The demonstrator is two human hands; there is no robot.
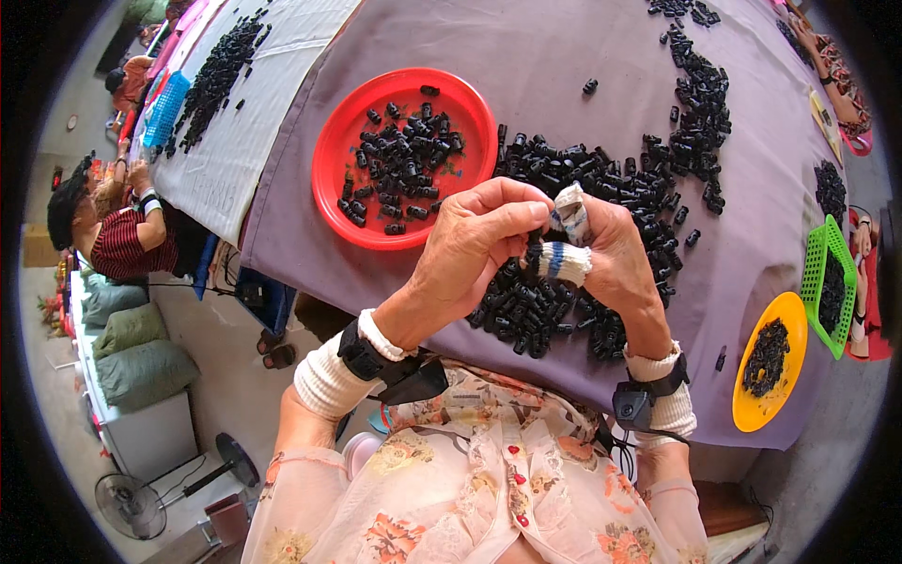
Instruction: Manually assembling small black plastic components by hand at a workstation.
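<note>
My left hand point(456, 258) and my right hand point(625, 258) meet over the near part of the purple-grey cloth-covered table. Between their fingertips a small black part point(533, 252) shows, mostly hidden by the fingers. Both hands are closed around it, left thumb and forefinger pressed together. Cloth finger covers point(564, 263), white with blue stripes, wrap digits of my right hand. Beneath and beyond my hands spreads a heap of small black cylindrical plastic parts point(536, 320). To the left stands a round red tray point(329, 188) with more of these parts in it.
At the right edge lie a yellow plate point(785, 399) with dark pieces and a green basket point(816, 273). A trail of black parts point(700, 103) runs toward the far side. On the left, a person in a striped top point(132, 249) sits by another table holding a blue basket point(166, 108).
</note>
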